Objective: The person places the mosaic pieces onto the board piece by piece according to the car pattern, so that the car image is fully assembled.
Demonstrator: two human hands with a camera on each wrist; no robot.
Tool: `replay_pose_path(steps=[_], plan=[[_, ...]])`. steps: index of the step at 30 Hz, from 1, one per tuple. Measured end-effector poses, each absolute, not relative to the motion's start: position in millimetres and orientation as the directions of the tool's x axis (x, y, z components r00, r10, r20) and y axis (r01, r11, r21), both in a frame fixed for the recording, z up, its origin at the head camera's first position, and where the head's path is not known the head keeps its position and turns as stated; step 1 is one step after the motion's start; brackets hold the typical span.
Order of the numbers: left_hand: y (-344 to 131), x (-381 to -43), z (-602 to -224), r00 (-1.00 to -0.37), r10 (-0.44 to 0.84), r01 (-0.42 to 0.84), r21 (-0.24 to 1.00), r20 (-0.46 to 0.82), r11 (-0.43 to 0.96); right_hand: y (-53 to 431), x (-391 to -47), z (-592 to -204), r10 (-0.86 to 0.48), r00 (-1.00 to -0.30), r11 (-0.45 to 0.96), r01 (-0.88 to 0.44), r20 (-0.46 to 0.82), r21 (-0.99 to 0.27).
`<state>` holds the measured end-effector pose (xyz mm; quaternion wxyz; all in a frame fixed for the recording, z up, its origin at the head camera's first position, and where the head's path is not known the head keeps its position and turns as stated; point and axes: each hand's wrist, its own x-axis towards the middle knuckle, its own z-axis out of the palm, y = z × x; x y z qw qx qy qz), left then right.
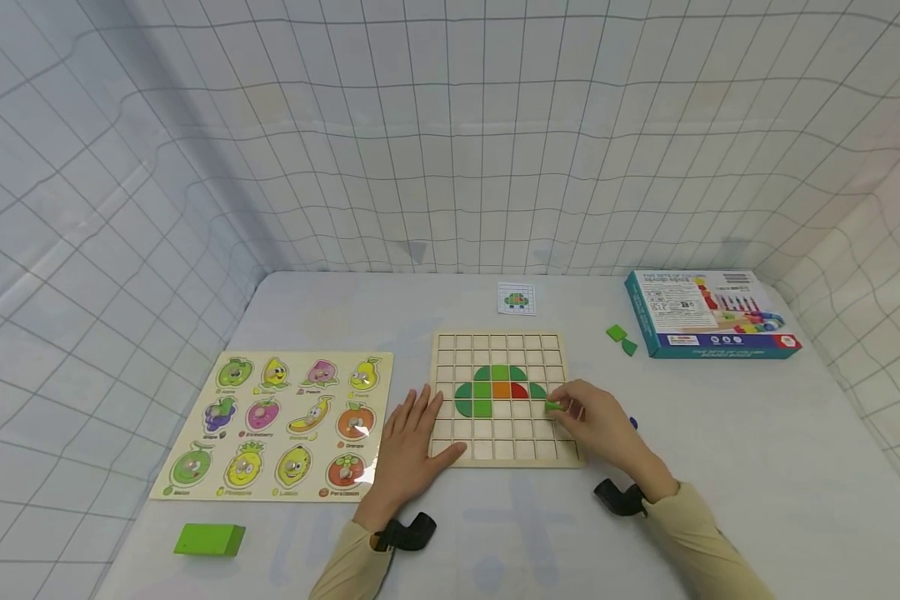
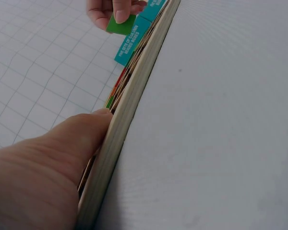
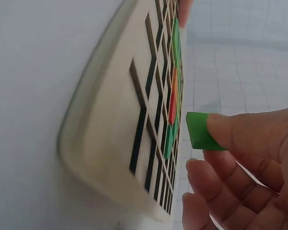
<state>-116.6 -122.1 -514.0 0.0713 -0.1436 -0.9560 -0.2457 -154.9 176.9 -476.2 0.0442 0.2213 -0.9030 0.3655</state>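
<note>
A wooden grid board (image 1: pixel 457 458) lies on the table, with green, orange and red tiles (image 1: pixel 501 390) set in its upper middle cells. My right hand (image 1: pixel 588 417) pinches a light green square tile (image 3: pixel 199 130) between thumb and fingers, just over the board's right side. My left hand (image 1: pixel 412 450) rests with spread, straight fingers on the board's left edge; its thumb (image 2: pixel 86 132) lies on the near-left part of the board. Behind the board lies a small pattern card (image 1: pixel 516 298) showing a similar coloured shape on a grid.
A fruit picture puzzle board (image 1: pixel 270 425) lies on the left, a green block (image 1: pixel 208 540) in front of it. Two green pieces (image 1: pixel 617 333) lie beside a blue-edged box (image 1: pixel 708 312) at back right. A small blue piece (image 1: pixel 633 422) shows past the right hand.
</note>
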Motion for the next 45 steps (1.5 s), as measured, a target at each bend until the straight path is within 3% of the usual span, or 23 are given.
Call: replay_pose_path(steps=[11, 28, 45], plan=[[-122.2, -117.3, -515.5, -0.948, 0.242, 0.312, 0.442, 0.209, 0.841, 136.1, -164.3, -476.6, -0.445, -0.874, 0.56, -0.442, 0.196, -0.7], [-122.6, -117.4, -516.9, -0.942, 0.247, 0.325, 0.44, 0.226, 0.837, 117.8, -174.4, -475.1, -0.4, -0.911, 0.644, -0.354, 0.095, -0.678], [-122.9, -117.4, -517.8, -0.941, 0.247, 0.327, 0.445, 0.23, 0.833, 114.0, -178.1, -478.6, -0.353, -0.932, 0.713, -0.326, 0.084, -0.62]])
